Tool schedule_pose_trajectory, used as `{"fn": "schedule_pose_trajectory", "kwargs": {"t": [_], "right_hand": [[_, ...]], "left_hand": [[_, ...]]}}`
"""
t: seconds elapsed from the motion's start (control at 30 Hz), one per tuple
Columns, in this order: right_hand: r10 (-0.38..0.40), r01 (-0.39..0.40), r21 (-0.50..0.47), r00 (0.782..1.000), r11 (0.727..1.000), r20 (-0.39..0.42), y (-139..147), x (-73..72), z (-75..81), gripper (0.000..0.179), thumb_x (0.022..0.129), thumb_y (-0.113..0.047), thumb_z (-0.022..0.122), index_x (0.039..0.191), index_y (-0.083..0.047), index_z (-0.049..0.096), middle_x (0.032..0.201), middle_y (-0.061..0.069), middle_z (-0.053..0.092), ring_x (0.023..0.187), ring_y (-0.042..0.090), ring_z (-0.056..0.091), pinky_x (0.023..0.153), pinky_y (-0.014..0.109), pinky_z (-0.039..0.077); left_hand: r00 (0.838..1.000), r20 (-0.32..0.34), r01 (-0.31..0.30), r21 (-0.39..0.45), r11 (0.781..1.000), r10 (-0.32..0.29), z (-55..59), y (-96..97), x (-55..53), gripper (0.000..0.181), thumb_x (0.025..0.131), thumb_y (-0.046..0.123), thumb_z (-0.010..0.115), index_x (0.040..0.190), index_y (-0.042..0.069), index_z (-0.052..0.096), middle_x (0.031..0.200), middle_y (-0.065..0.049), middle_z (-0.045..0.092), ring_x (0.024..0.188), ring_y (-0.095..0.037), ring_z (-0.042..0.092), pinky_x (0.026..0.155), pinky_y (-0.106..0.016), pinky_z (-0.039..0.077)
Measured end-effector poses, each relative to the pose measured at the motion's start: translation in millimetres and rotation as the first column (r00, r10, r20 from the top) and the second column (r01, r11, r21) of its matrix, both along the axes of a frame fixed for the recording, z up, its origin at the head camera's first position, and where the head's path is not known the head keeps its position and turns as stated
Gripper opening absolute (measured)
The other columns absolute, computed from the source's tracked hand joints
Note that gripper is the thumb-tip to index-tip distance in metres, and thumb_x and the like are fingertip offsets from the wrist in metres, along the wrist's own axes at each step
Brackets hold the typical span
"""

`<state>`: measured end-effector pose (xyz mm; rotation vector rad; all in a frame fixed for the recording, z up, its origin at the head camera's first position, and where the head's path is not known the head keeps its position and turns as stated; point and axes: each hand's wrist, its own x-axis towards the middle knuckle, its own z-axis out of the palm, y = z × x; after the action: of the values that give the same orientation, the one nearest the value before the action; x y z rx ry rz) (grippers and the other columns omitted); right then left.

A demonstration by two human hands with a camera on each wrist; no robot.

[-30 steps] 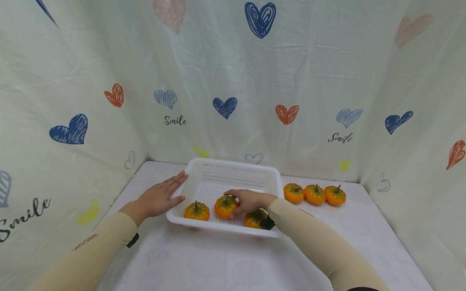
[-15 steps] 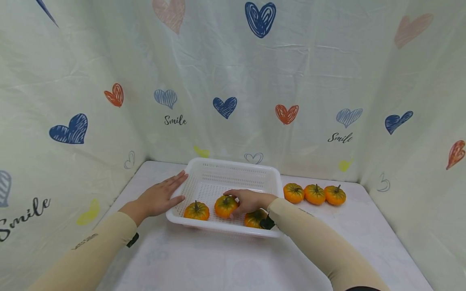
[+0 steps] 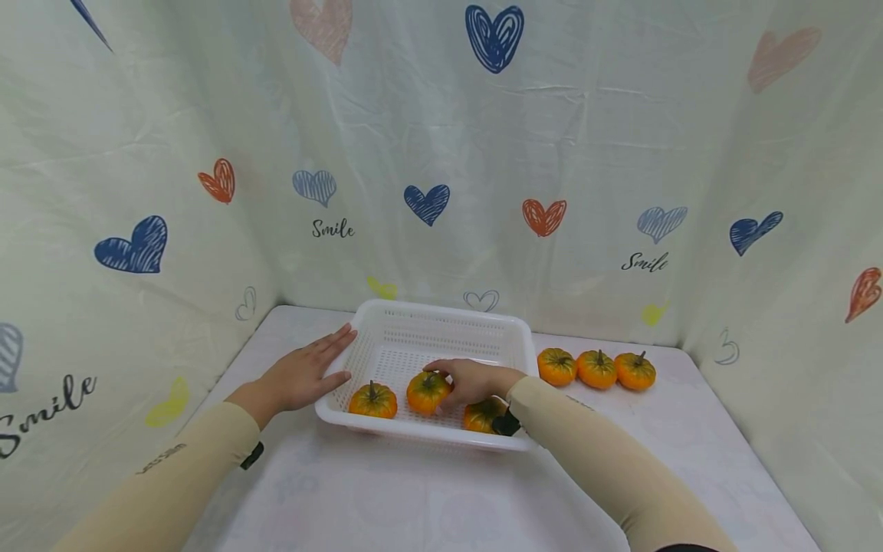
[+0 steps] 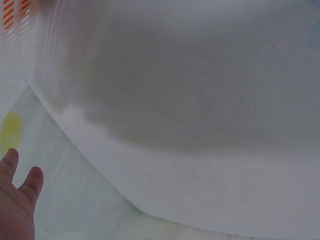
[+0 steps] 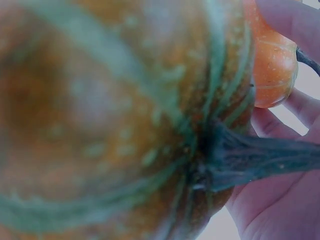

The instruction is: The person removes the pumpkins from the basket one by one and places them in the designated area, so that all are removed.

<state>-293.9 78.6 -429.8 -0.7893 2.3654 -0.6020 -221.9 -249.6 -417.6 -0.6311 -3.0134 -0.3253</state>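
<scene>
Within basket (image 3: 422,432), pumpkin (image 3: 424,394), stem (image 5: 306,59) upward, in grip of right hand (image 3: 474,379), left hand (image 3: 303,373) outstretched

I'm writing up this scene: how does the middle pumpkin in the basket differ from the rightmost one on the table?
The middle pumpkin is in the white basket; the rightmost pumpkin is outside it, on the table. The right hand grips the middle pumpkin; no hand touches the rightmost pumpkin. The middle pumpkin lies between two others; the rightmost pumpkin ends a row of three. Both are orange with greenish tops.
</scene>
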Motion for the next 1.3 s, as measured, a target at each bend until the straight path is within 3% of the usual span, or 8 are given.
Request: {"fn": "schedule_pose_trajectory", "kwargs": {"t": [0.33,0.63,0.83,1.03,1.17,1.3], "right_hand": [[-0.035,0.035,-0.032,0.999,0.999,-0.013,0.5,0.3,2.8,0.075,0.081,-0.033,0.084,0.146,-0.028,0.048,0.137,0.000,0.054,0.113,0.017,0.053,0.107,0.042,0.042],[-0.027,0.021,-0.071,0.996,0.997,-0.087,2.9,-1.7,10.4,0.073,0.082,-0.030,0.083,0.146,-0.020,0.048,0.143,0.000,0.052,0.115,0.015,0.054,0.104,0.035,0.044],[-0.024,0.015,-0.096,0.995,0.995,-0.100,7.0,-3.1,17.4,0.084,0.084,-0.028,0.081,0.155,-0.022,0.036,0.146,0.008,0.047,0.114,0.019,0.056,0.102,0.038,0.046],[-0.019,0.000,-0.129,0.989,0.992,-0.144,11.3,-6.3,26.1,0.086,0.085,-0.028,0.081,0.156,-0.025,0.033,0.149,0.009,0.045,0.127,0.022,0.050,0.108,0.040,0.041],[-0.046,0.022,-0.140,0.984,0.990,-0.174,15.5,-8.6,33.4,0.082,0.086,-0.029,0.081,0.155,-0.022,0.037,0.149,0.007,0.045,0.130,0.022,0.047,0.111,0.040,0.038],[-0.095,0.062,-0.190,0.981,0.980,-0.171,21.1,-9.4,42.2,0.079,0.086,-0.027,0.081,0.153,-0.019,0.040,0.147,0.007,0.046,0.125,0.022,0.050,0.108,0.040,0.042]], "left_hand": [[1.000,0.005,0.001,0.002,1.000,-0.001,1.2,0.5,0.6,0.071,0.102,0.042,0.051,0.158,0.007,0.025,0.164,-0.012,0.019,0.144,-0.037,0.030,0.111,-0.058,0.031],[1.000,0.010,-0.001,0.006,1.000,0.001,3.1,2.0,1.5,0.071,0.102,0.041,0.051,0.158,0.007,0.025,0.164,-0.013,0.019,0.144,-0.038,0.029,0.112,-0.058,0.030],[1.000,0.008,-0.005,0.002,1.000,0.005,1.4,0.8,0.6,0.072,0.101,0.042,0.052,0.158,0.008,0.025,0.164,-0.012,0.020,0.144,-0.038,0.030,0.111,-0.059,0.030],[1.000,0.004,0.007,0.008,1.000,-0.007,2.1,-0.2,1.8,0.071,0.101,0.042,0.052,0.158,0.007,0.026,0.164,-0.012,0.021,0.144,-0.037,0.030,0.111,-0.059,0.031],[1.000,0.001,0.016,0.016,1.000,-0.016,2.6,-0.5,2.5,0.072,0.101,0.043,0.051,0.158,0.006,0.026,0.164,-0.013,0.021,0.144,-0.037,0.030,0.111,-0.058,0.032],[1.000,-0.004,0.017,0.012,1.000,-0.017,1.8,-0.8,1.7,0.071,0.102,0.043,0.051,0.158,0.007,0.026,0.164,-0.012,0.021,0.144,-0.036,0.030,0.111,-0.057,0.032]]}}
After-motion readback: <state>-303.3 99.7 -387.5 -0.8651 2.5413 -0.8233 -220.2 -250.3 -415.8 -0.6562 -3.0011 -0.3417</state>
